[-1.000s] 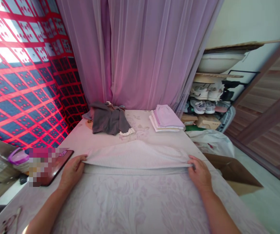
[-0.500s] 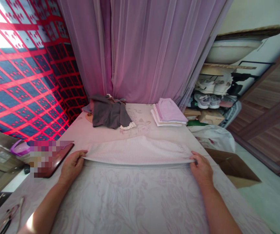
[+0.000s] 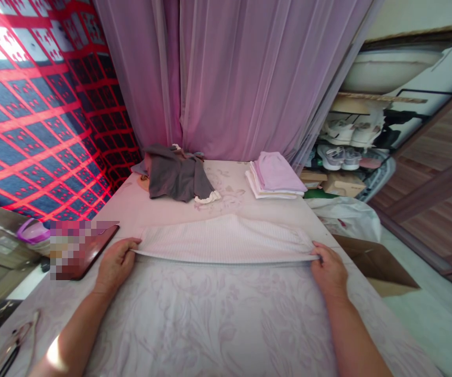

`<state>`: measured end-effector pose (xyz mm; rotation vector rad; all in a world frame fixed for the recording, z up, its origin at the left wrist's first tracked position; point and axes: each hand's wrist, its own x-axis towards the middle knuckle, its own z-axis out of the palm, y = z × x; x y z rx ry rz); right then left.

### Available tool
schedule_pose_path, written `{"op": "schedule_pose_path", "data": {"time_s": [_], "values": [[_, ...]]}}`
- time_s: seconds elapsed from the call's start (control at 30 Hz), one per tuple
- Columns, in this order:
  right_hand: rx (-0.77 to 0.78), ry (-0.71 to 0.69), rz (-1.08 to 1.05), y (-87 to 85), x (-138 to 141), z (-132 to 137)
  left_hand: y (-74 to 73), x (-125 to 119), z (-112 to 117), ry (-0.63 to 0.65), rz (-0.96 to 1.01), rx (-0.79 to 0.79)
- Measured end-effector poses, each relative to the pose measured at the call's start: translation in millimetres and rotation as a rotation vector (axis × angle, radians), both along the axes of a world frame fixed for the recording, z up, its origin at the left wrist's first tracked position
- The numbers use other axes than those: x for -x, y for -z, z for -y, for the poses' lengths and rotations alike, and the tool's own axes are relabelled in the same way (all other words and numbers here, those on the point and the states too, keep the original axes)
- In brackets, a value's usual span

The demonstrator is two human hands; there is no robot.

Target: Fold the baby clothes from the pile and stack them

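Observation:
A pale, finely striped piece of cloth point(image 3: 226, 241), its garment kind unclear, lies stretched sideways across the table. My left hand point(image 3: 118, 262) pinches its near left corner, and my right hand point(image 3: 330, 269) pinches the near right corner. The near edge runs almost straight between both hands, close to the table surface. Beyond it on the right sits a stack of folded clothes point(image 3: 276, 175), lilac on top and white beneath. At the far left lies a loose heap of dark grey clothing point(image 3: 176, 175) with a cream ruffled edge.
Flower-patterned covering point(image 3: 218, 324) spreads over the table. Eyeglasses point(image 3: 13, 348) lie at the near left, below a dark red flat object point(image 3: 96, 251), partly blurred out. A purple curtain point(image 3: 241, 78) hangs behind. A shoe rack point(image 3: 343, 136) and an open cardboard box point(image 3: 378, 264) stand right.
The cloth's near edge has come down closer to the table, and the gap beneath it has narrowed. Both hands keep their pinch; the view has shifted slightly.

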<state>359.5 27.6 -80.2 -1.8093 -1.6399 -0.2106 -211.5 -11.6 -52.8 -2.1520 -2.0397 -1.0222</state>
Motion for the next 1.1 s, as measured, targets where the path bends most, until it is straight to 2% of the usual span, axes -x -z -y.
{"op": "schedule_pose_path", "data": {"time_s": [0.2, 0.37, 0.5, 0.67, 0.83, 1.1], "values": [[-0.056, -0.027, 0.079, 8.1, -7.4, -0.6, 3.9, 2.9, -1.6, 0.034, -0.060, -0.030], [0.056, -0.086, 0.234, 6.9, -9.0, -1.2, 4.1, -1.7, -2.2, 0.088, -0.224, -0.018], [0.107, -0.142, 0.341, -10.3, 16.5, 7.9, 0.2, -21.1, 3.4, 0.068, -0.319, 0.010], [0.093, -0.298, 0.389, -27.6, 59.9, 18.0, -4.2, -62.3, 5.4, 0.233, -0.324, 0.071], [0.070, -0.523, 0.339, -17.4, 71.9, 15.8, -3.8, -92.9, 1.0, 0.374, -0.248, 0.083], [-0.011, -0.564, 0.161, -1.7, 67.7, 12.7, 0.5, -95.5, 1.0, 0.455, -0.168, -0.001]]}}
